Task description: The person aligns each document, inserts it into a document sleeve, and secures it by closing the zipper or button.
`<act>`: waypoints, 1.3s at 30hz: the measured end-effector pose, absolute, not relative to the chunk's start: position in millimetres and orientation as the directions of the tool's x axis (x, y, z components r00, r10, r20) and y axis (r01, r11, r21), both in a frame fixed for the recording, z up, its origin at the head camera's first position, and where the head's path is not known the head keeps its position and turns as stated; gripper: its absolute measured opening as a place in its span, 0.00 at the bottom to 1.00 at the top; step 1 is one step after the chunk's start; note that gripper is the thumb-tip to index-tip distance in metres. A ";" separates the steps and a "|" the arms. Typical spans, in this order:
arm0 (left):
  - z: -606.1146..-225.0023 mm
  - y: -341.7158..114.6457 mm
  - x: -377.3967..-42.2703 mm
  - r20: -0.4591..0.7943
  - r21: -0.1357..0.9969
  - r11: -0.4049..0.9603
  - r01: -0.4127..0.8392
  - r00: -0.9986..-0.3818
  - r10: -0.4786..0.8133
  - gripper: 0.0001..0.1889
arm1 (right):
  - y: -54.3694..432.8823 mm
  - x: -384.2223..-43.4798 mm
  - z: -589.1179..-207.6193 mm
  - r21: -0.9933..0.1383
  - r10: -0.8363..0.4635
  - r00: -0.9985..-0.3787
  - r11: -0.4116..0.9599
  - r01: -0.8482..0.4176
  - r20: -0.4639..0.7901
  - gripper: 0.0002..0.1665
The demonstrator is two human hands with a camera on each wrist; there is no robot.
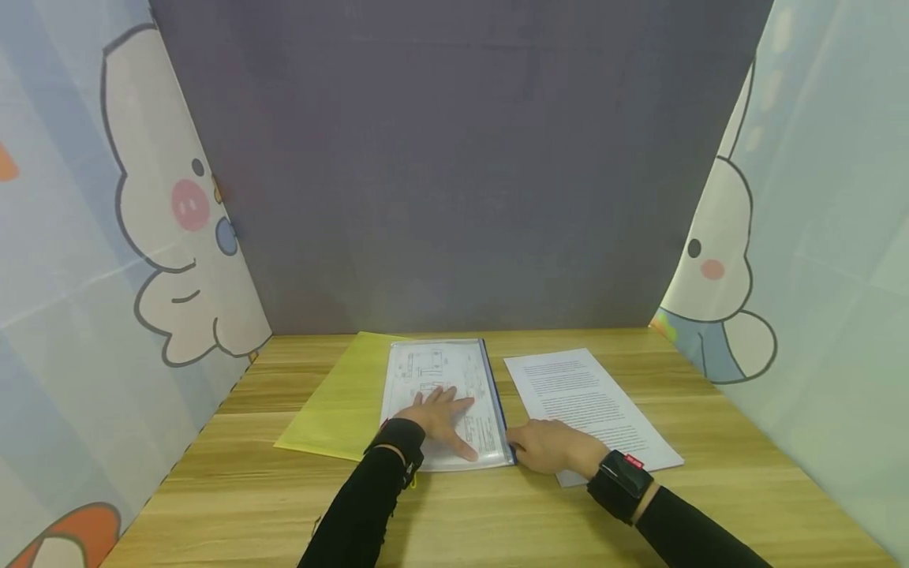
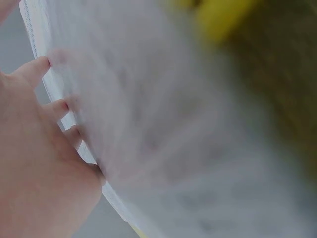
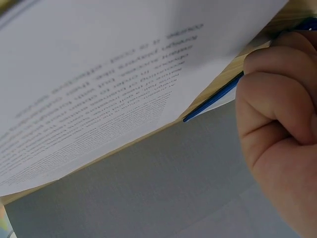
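A clear document pouch (image 1: 463, 355) with a dark blue zip strip (image 1: 495, 386) along its right side lies flat, a sheet with line drawings inside it. My left hand (image 1: 442, 418) rests on the pouch with fingers spread; in the left wrist view its fingertips touch the pale surface. At the pouch's lower right corner, my right hand (image 1: 550, 446) pinches the end of the blue strip with curled fingers. The right wrist view has the blue strip (image 3: 213, 101) running to the curled right hand (image 3: 282, 109), which hides most of the pinched part.
A yellow folder (image 1: 334, 402) lies at the left, partly under the pouch. To the right, a printed sheet (image 1: 596, 402) sits at a slant beneath the right hand and wrist. Behind the wooden table (image 1: 241, 489) rises a grey panel (image 1: 454, 173), with cartoon-printed curtains on both sides.
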State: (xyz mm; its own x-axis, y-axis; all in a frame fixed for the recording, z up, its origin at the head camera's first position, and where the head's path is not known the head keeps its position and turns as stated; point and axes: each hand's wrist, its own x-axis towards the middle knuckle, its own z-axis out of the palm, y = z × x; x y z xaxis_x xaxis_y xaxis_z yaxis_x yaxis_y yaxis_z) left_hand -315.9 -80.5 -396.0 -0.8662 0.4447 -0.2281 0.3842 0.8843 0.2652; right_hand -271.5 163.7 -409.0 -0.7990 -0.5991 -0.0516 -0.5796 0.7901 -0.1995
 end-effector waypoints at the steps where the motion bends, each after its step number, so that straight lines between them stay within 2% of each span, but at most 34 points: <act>1: -396.3 -80.4 -316.4 -0.229 0.264 0.886 0.382 -0.867 0.443 0.57 | 163.7 -271.1 -409.1 -0.200 -0.599 -0.799 0.790 -0.579 -0.052 0.05; 26: -395.7 -79.5 -315.8 -0.218 0.275 0.884 0.377 -0.872 0.439 0.56 | 166.2 -267.5 -410.6 -0.183 -0.606 -0.794 0.786 -0.590 -0.047 0.05; 39: -394.2 -77.0 -314.2 -0.226 0.270 0.884 0.381 -0.867 0.443 0.56 | 172.0 -267.2 -411.2 -0.258 -0.615 -0.786 0.771 -0.583 -0.063 0.07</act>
State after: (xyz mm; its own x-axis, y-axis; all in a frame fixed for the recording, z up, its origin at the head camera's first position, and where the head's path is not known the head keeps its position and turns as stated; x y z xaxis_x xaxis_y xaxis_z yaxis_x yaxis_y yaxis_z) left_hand -314.2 -77.0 -394.2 -0.8674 0.4434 -0.2259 0.3815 0.8840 0.2703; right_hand -267.2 172.0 -411.2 -0.7861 -0.6149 -0.0625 -0.5825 0.7709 -0.2578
